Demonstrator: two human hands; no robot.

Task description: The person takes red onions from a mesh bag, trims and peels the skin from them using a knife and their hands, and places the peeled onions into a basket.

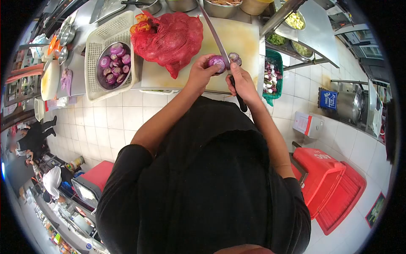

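Note:
On the cutting board, my left hand grips a purple onion between thumb and fingers. My right hand is closed round the black handle of a long knife, whose blade points away toward the back of the table. Right beside the blade lies a smaller cut onion piece, close to my right thumb. A red mesh sack full of onions rests on the board to the left. Peeled purple onions fill a metal bowl inside a white plastic basket.
A green basket with onion pieces and peels sits right of the board. Metal pots line the back edge. A red bin stands on the floor at the right. Other people are far off at the left.

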